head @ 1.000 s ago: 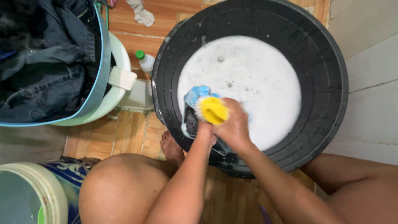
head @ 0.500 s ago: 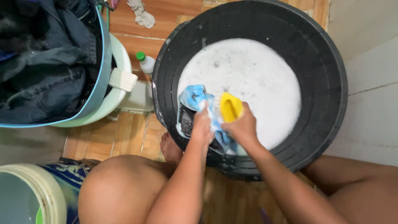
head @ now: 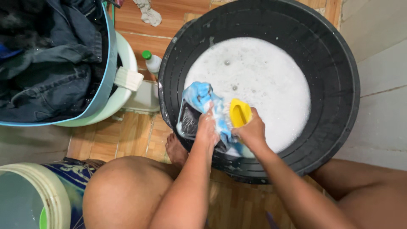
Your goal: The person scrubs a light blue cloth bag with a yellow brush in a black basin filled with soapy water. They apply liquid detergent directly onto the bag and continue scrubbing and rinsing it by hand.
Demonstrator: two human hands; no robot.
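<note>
two hands work at the near wall of the round black plastic tub (head: 339, 85): left hand (head: 207, 127) pins soft, slippery blue-and-black wet cloth (head: 199, 99); right hand (head: 253, 129) grips rigid yellow plastic scrub brush (head: 239, 112) by its back.

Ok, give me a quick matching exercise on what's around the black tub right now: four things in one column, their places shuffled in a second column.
Things
1. yellow plastic scrub brush
2. blue and black wet cloth
3. white plastic bottle with green cap
4. dark denim clothes

Places
A. on the floor just left of the round black plastic tub
B. piled in the light blue-rimmed basin
C. gripped in the right hand
D. pinned under the left hand at the tub's near wall

Pairs: 1-C, 2-D, 3-A, 4-B
</note>
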